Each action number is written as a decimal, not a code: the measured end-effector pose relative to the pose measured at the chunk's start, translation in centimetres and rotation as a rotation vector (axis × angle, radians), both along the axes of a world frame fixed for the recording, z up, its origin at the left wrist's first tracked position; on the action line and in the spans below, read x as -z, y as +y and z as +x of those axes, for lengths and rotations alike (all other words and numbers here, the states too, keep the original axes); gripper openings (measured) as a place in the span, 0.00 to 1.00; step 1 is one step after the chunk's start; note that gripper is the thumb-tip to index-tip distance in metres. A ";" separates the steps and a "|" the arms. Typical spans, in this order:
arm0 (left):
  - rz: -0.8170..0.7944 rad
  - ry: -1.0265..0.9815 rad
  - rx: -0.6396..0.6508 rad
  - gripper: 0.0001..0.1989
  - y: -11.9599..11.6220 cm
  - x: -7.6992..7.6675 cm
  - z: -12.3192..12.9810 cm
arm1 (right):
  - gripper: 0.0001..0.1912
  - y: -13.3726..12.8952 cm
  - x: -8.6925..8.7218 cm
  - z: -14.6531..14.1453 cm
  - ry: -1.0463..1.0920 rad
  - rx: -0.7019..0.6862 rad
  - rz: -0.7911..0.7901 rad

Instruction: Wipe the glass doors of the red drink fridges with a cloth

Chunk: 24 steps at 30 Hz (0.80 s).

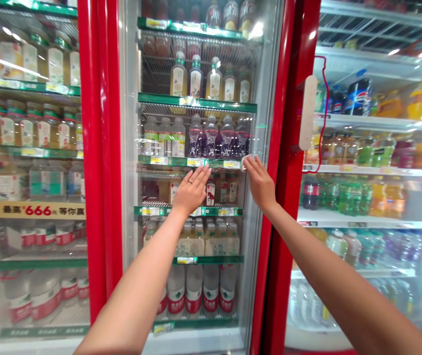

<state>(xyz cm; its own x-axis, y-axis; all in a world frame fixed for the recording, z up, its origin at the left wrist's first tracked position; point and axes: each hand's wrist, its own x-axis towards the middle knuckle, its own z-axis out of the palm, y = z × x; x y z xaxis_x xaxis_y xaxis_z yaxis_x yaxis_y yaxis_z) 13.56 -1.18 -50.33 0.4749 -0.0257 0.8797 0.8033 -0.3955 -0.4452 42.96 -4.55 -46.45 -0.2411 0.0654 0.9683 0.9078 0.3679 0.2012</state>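
Note:
A glass door (129, 148) in a red frame stands in front of me, with shelves of drinks behind it. My left hand (192, 190) lies against the glass at mid-height, its fingers stretched and a ring on one of them; nothing is in it. To its right, near the door's right edge, my right hand (260, 182) presses a small pale cloth or tissue (246, 162) against the glass with its fingertips. Dark purple bottles (211, 137) stand on the shelf just above the hands.
A white handle (308, 113) sticks out from the red frame on the right, beside another lit cooler with soft drinks (359, 96). On the left, a further glass cooler carries a gold printed strip (29, 210). Large bottles (193, 291) fill the bottom shelf.

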 end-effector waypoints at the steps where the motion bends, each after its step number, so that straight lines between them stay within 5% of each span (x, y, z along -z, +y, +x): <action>1: 0.000 -0.001 0.000 0.45 0.0 0.0 0.0 | 0.38 -0.2 -0.4 0.1 -0.027 0.002 -0.015; 5: -0.021 0.000 0.006 0.45 -0.1 0.0 0.0 | 0.38 -0.4 -1.7 0.8 -0.034 0.005 -0.027; 10: -0.044 0.009 0.019 0.45 0.0 -0.1 -0.2 | 0.40 -0.2 -0.2 0.7 0.093 0.024 -0.004; 16: -0.059 0.029 0.029 0.46 -0.8 -0.4 -0.5 | 0.42 -1.4 -1.4 2.2 -0.169 0.077 -0.085; 20: -0.057 0.080 0.065 0.46 -1.5 -1.0 1.3 | 0.41 -1.4 -2.8 4.7 -0.094 0.120 -0.061; 24: -0.077 0.198 0.088 0.45 -1.7 -1.4 4.4 | 0.42 -1.2 -0.9 5.2 -0.037 0.121 -0.058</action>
